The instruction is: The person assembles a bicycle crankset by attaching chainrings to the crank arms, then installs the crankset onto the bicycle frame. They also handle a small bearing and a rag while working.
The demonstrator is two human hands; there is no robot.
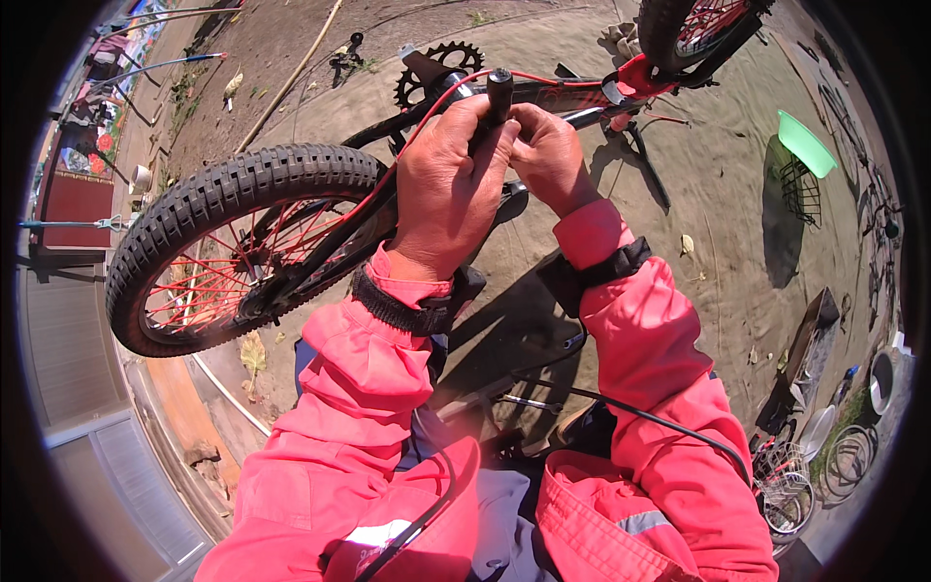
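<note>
A bicycle with a black frame lies in front of me, its knobby-tyred wheel with red spokes at the left. My left hand is closed around a short black cylinder with a rounded end, which stands up beside the frame. From the right, my right hand meets it, thumb and fingertips pinched together at the cylinder's lower part. What those fingertips grip is hidden. A red cable runs along the frame past both hands, and a toothed chainring shows just beyond them.
Another red-spoked wheel is at the top right. A green basin sits over a black wire basket at the right. Farther down lie a long metal tray and wire coils. A pale hose crosses the ground at upper left.
</note>
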